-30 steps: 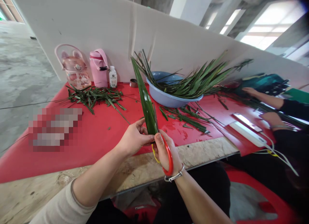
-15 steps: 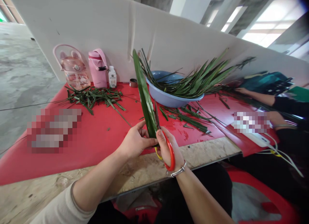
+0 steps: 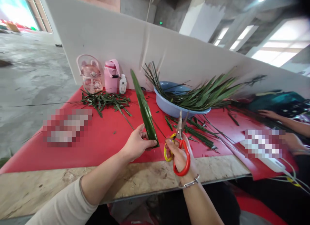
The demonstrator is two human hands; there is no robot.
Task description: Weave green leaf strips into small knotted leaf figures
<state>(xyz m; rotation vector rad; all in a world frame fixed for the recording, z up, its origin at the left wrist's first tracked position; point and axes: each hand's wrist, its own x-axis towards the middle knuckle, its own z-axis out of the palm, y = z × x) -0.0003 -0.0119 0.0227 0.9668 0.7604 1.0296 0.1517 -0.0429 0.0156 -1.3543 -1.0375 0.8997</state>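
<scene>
Left hand [image 3: 137, 144]: pinches the leaf [image 3: 144, 108] at its base (tip tilted up)
Right hand [image 3: 180, 155]: grips the scissors [image 3: 179, 144], blades up
Desk [image 3: 104, 144]: red, basin [image 3: 169, 103] behind

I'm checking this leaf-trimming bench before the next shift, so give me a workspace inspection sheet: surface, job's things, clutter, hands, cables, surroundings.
Surface: red sheet over a board table; bare board at the near edge.
Job's things: long green leaf, held up at a tilt; scissors with red and yellow handles, blades apart, clear of the leaf.
Clutter: leaf trimmings at the back left; blue basin heaped with leaves; loose leaves before it; pink bottle, pink flask, small white bottle.
Hands: left hand pinches the leaf's lower end; right hand holds the scissors.
Cables: white power strip with cords at the right edge.
Surroundings: white partition behind; another person's hands at right.
</scene>
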